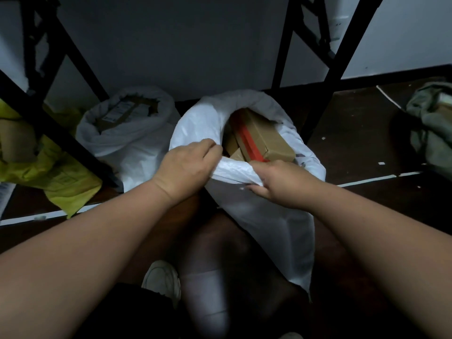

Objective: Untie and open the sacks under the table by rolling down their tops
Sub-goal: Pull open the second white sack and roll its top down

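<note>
White woven sack [256, 216] stands on the dark floor [367, 143] between black desk legs [325, 77], mouth open, cardboard boxes [264, 140] inside. Left hand [188, 165] and right hand [276, 182] each have a closed grip on its near rim. A second open sack [127, 133] stands beside it.

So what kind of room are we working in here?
Probably a storeroom or parcel-sorting corner: white sacks filled with brown cardboard parcels stand on a dark floor beneath black metal table legs.
</note>
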